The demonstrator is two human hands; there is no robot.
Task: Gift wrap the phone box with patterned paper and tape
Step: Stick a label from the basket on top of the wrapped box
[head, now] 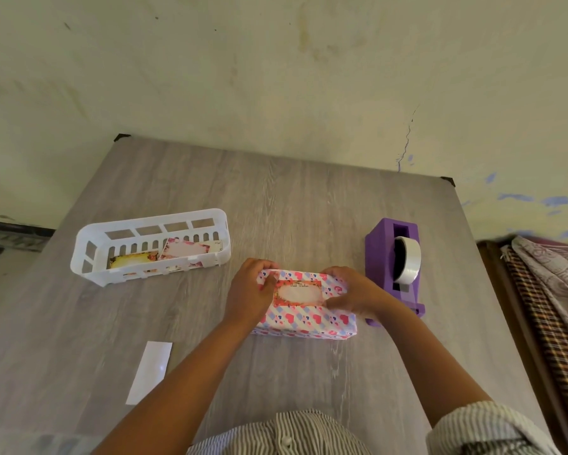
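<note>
The wrapped box [304, 305] lies flat on the grey table [276, 205], a little right of middle and close to the person. It is fully covered in white paper with pink hearts and blue stripes. A gift tag [297, 292] with a red floral border and pale oval centre sits on the top face.

The left hand [250, 290] grips the box's left end, fingers curled over the far edge, thumb lying on the top by the tag's left edge. The right hand [349, 295] is curled round the right end, fingers bent over the far corner, thumb touching the tag's near right corner.

Just right of the box stands a purple tape dispenser [395, 269] with a roll of clear tape [408, 259] in it. To the left, well apart, a white slotted basket [112, 247] holds a few cards [184, 249]. Near the table's front left lies a white paper strip [149, 372]. Striped sleeves [466, 425] show at the bottom. Patterned cloth [551, 274] lies off the table's right side.
</note>
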